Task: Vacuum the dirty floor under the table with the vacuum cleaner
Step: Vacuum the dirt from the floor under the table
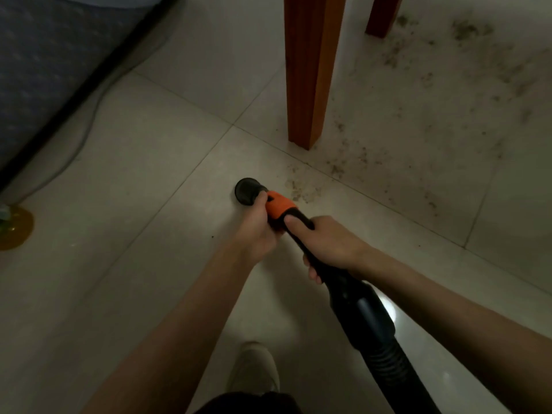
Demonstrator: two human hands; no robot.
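I hold a black vacuum cleaner wand (pixel 355 297) with an orange collar (pixel 279 206) and a round black nozzle (pixel 247 191) pointing down at the tiled floor. My left hand (pixel 257 228) grips the wand just behind the nozzle, beside the orange collar. My right hand (pixel 328 243) grips the black handle behind it, thumb lying along the top. A ribbed black hose (pixel 397 372) runs back to the lower right. Brown dirt (pixel 301 189) lies just right of the nozzle, and more dirt (pixel 466 28) spreads under the table to the upper right.
Two wooden table legs (pixel 307 70) (pixel 382 13) stand on the pale tiles ahead. A dark blue sofa or mattress (pixel 50 61) fills the upper left, with a thin cable (pixel 86 127) beside it. A yellow object (pixel 15 228) sits at the left edge. My shoe (pixel 254 369) is below.
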